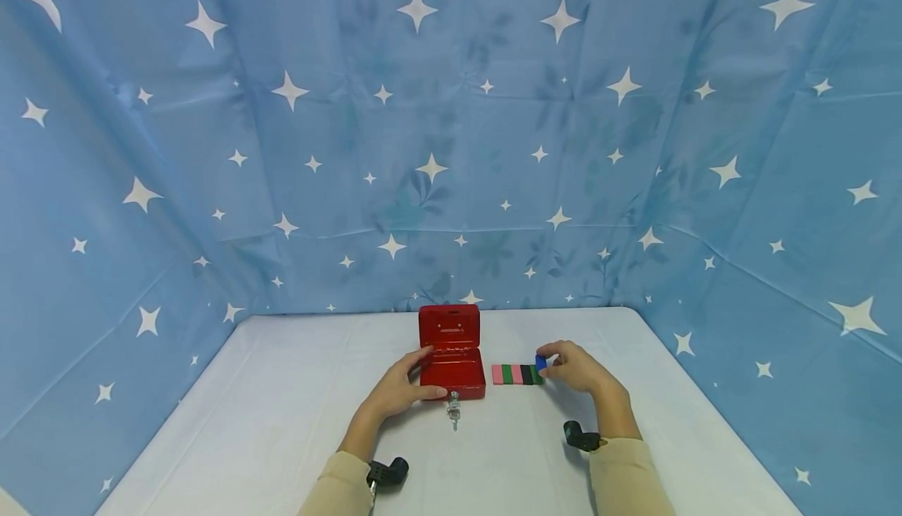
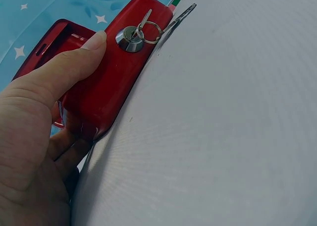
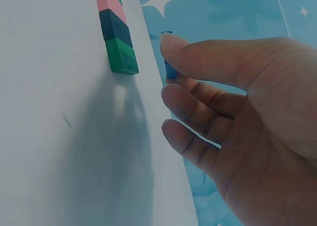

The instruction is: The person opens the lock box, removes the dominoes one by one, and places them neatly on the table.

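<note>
A small red cash box [image 1: 461, 375] stands on the table with its lid [image 1: 449, 326] raised; no contents show inside. My left hand [image 1: 395, 389] grips its left side, thumb along the front wall [image 2: 99, 94] and fingers around the side and back. Keys [image 2: 148, 30] on a ring hang from the lock [image 2: 130, 39]. To the right of the box, several flat blocks lie in a row: pink [image 1: 497, 374], green, pink, black [image 3: 115, 28] and green [image 3: 121, 57]. My right hand [image 1: 576, 367] pinches a blue block [image 1: 540, 363] above the row's right end, apart from the green one.
A white cloth covers the table [image 1: 282, 398]. Behind it and along both sides hangs a blue curtain [image 1: 451, 148] with white stars. Each wrist wears a black strapped camera, the left one [image 1: 387, 472] low over the table and the right one [image 1: 581, 436] likewise.
</note>
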### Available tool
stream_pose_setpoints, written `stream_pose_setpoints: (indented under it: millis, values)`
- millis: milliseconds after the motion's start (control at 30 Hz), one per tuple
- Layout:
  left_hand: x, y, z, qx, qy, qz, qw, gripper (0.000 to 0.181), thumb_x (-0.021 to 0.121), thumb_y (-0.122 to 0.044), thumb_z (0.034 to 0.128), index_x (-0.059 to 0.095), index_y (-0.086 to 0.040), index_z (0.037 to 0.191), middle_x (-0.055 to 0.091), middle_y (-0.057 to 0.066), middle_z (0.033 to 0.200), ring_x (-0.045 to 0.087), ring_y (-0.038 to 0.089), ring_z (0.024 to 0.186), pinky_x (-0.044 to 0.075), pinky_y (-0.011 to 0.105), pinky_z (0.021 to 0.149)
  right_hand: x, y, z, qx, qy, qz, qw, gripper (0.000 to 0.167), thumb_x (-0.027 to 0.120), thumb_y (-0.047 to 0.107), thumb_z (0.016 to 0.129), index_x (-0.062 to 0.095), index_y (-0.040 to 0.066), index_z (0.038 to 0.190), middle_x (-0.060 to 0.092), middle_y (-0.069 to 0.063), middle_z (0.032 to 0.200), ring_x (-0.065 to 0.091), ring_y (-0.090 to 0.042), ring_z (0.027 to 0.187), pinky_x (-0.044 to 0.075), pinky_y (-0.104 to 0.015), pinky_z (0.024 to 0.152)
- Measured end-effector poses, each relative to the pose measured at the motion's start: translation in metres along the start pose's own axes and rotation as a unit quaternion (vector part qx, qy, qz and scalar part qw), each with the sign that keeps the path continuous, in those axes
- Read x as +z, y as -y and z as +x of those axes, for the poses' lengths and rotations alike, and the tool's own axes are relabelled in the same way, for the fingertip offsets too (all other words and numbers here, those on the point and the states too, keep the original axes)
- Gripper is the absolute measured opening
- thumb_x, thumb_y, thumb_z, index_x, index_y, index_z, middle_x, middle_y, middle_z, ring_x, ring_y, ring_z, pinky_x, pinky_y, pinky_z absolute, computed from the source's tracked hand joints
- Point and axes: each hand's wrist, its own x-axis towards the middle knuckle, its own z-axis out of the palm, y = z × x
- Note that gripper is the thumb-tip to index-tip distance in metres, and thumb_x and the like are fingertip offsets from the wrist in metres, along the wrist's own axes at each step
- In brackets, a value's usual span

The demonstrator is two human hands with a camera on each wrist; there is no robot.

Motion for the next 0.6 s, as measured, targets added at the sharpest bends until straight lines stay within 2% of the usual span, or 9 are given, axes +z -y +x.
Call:
stream_pose_setpoints:
  millis: [400,600]
  values:
    - [0.0001,-0.0001,-0.0003,0.005,0.001,0.000,1.0000,0.091,0.087,-0.042,0.0818,0.044,-0.022,0.159,0.040,0.014,0.164,0.038,0.043,0.151,0.042,0.064,0.116,0.0006,-0.0056,0.0012,0.001,-0.003,-0.004,1.0000,0.040,0.077,0.009,0.091,0.070,-0.001,0.130,0.068,-0.014,0.116,0.058,-0.025,0.096,0.053,-0.041,0.081]
    - [-0.0005,0.0001,0.0004,0.003,0.001,-0.002,1.0000,0.092,0.087,-0.044,0.0810,0.044,-0.023,0.159,0.040,0.014,0.164,0.037,0.042,0.151,0.042,0.064,0.116,0.0019,-0.0078,0.0015,0.005,-0.002,-0.012,0.9999,0.041,0.077,0.008,0.090,0.070,0.000,0.130,0.068,-0.014,0.121,0.060,-0.025,0.101,0.056,-0.046,0.086]
